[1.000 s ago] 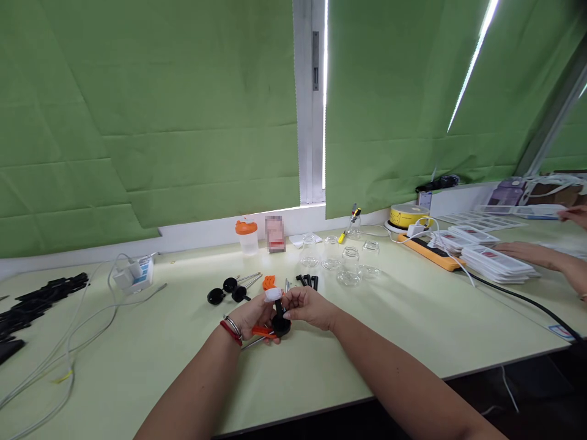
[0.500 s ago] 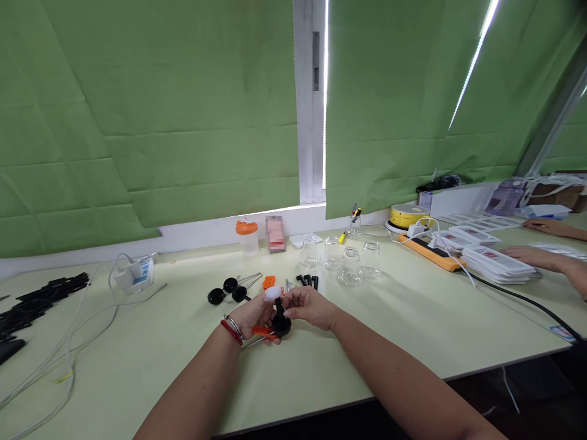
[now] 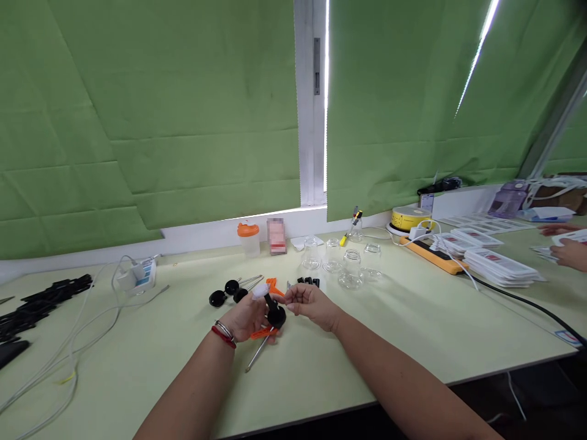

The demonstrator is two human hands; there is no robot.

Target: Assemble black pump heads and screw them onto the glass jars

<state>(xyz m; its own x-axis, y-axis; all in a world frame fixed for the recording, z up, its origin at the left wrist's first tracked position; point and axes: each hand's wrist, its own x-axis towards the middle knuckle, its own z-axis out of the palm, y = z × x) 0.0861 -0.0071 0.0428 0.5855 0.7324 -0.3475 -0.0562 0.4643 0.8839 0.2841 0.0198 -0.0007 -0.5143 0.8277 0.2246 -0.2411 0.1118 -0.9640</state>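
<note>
My left hand [image 3: 245,318] is closed around a black part [image 3: 276,316] with a round disc and a narrow stem. A small white piece [image 3: 261,291] sits at the stem's upper end, by my left thumb. An orange piece [image 3: 263,332] and a thin metal rod [image 3: 258,355] stick out below the same hand. My right hand [image 3: 314,305] is just right of the stem, thumb and fingers pinched together; what is between them is too small to make out. Behind lie black round-headed parts [image 3: 217,298] with metal rods, orange pieces [image 3: 272,285] and small black pieces [image 3: 309,282].
Several clear glass jars [image 3: 351,269] stand behind my right hand. An orange-lidded cup [image 3: 248,238] is near the wall. White cables [image 3: 73,342] and black parts [image 3: 43,299] lie left. At right are an orange power strip [image 3: 433,255], card stacks [image 3: 502,267] and another person's hand [image 3: 571,252].
The black part has tilted left in my left hand, and the metal rod now points more toward me. My right fingers have moved off the disc. The other person's hands have shifted right.
</note>
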